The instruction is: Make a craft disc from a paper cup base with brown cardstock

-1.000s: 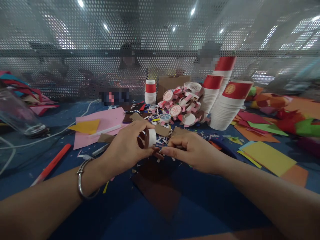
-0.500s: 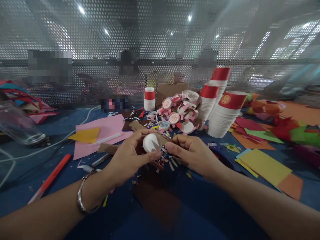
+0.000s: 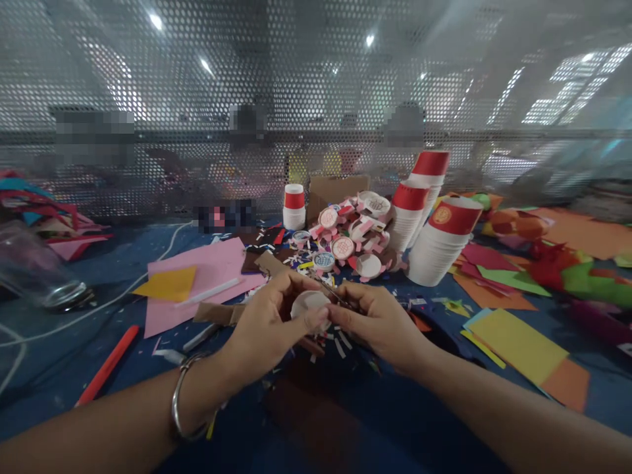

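Note:
My left hand [image 3: 269,322] is curled around a white paper cup bottom [image 3: 309,306], its round face turned toward me and the thumb across its lower edge. My right hand [image 3: 378,319] is closed close beside it, thumb and fingertips at the cup piece's right edge. A thin dark tool like a blade [image 3: 326,288] runs from the right fingers behind the white piece; its grip is hidden by that hand. Beyond the hands lies a heap of finished-looking cup bottoms [image 3: 342,247] with pink paper tabs and drawn line patterns. White paper snippets [image 3: 342,345] lie below.
Stacked red and white paper cups [image 3: 442,247] stand at right, a shorter stack [image 3: 294,207] farther back. Pink paper [image 3: 197,263], a red marker [image 3: 108,365], a clear jar [image 3: 49,276] and a white cable [image 3: 170,243] lie left. Coloured paper [image 3: 523,342] lies right, before a perforated screen [image 3: 316,79].
The white cup piece has turned and moved slightly right and down, nearer my right fingers. My left thumb now covers more of it. The whole view has shifted slightly.

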Action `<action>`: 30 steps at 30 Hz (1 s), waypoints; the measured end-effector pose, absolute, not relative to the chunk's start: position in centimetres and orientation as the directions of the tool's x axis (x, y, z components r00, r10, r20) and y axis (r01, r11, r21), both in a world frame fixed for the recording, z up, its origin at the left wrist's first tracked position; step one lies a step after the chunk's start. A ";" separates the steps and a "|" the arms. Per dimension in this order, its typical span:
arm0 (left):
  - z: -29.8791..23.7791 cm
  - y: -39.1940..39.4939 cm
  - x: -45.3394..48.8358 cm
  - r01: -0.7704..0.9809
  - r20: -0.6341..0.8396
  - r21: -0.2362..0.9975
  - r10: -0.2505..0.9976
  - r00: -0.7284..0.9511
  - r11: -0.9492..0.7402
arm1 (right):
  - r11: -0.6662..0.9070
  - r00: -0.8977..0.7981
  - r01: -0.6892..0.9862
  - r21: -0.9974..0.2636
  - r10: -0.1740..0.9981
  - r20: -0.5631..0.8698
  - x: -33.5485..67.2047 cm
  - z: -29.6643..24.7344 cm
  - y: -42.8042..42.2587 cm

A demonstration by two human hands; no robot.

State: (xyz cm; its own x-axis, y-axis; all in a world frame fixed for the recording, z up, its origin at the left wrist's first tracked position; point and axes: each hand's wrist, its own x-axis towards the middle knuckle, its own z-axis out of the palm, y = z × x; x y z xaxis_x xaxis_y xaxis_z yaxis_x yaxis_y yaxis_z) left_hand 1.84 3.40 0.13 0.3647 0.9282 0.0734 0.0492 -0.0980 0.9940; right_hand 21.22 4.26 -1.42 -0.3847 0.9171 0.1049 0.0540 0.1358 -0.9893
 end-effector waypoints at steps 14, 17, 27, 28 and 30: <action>8.3 12.0 0.1 0.287 0.358 0.803 0.807 0.469 -0.523 | 0.249 -0.136 -0.059 -0.967 0.957 0.255 18.9 3.2 9.8; 8.1 12.5 -0.2 0.282 0.324 0.812 0.796 0.512 -0.512 | 0.259 -0.142 -0.067 -0.964 0.954 0.266 18.7 3.0 10.5; 7.8 12.0 -0.4 0.321 0.240 0.826 0.804 0.544 -0.464 | 0.363 -0.193 0.108 -0.925 0.921 0.339 18.4 2.9 10.7; 7.7 11.9 -0.4 0.314 0.234 0.836 0.810 0.538 -0.451 | 0.368 -0.190 0.110 -0.923 0.920 0.344 18.4 3.0 10.7; 7.6 12.0 -0.4 0.285 0.236 0.860 0.825 0.513 -0.423 | 0.380 -0.179 0.073 -0.922 0.915 0.363 18.4 3.0 10.7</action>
State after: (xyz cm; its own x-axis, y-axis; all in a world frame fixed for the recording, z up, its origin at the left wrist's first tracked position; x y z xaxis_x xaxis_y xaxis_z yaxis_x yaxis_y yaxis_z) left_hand -0.45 11.99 7.65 0.5126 0.8255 0.2363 0.2845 -0.4229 0.8603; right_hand 18.40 10.70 3.03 -0.1791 0.9145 0.3628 0.0730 0.3801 -0.9221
